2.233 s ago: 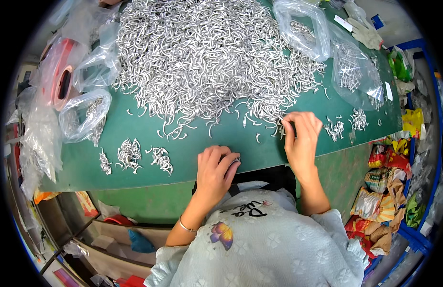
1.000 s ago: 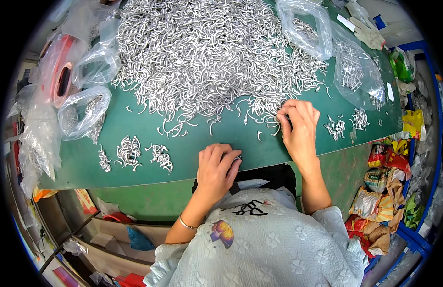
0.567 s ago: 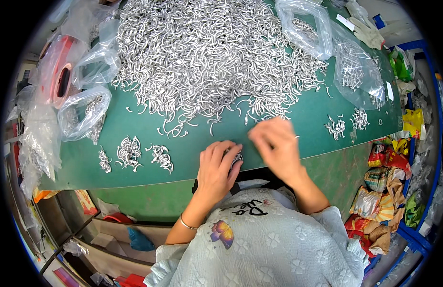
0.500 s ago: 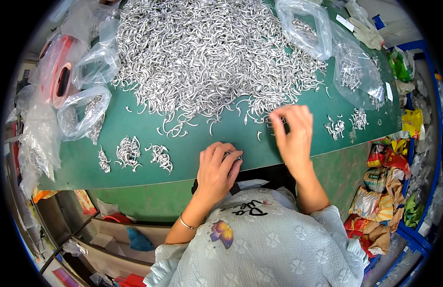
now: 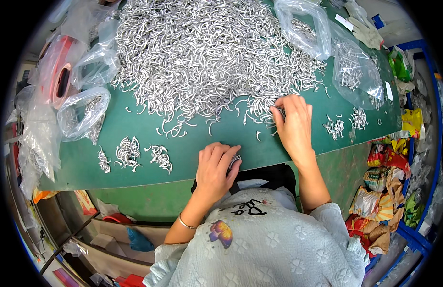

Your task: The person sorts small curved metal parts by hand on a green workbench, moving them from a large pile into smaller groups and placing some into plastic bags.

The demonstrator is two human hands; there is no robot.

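A big heap of small curved silver metal pieces [image 5: 207, 57] spreads over the far half of the green table [image 5: 193, 158]. My left hand [image 5: 214, 165] rests by the near table edge, fingers curled around several curved metal pieces [image 5: 235, 161] that show between thumb and forefinger. At the heap's lower right edge, my right hand [image 5: 295, 119] has its thumb and fingertips drawn together among the pieces; what they pinch is mostly hidden. Between the hands lie a few stray pieces. Small separate piles sit left of my left hand, the largest in the middle [image 5: 129, 153].
Two more small piles [image 5: 334, 127] lie at right. Clear plastic bags holding metal pieces stand at left [image 5: 85, 115] and far right [image 5: 358, 71]. A pink-rimmed object [image 5: 62, 79] sits at the left edge. A blue rack [image 5: 425, 210] with colourful packages is on the right.
My right hand has moved slightly away from me, its fingertips now at the heap's edge. My left hand has barely shifted and still curls around its pieces.
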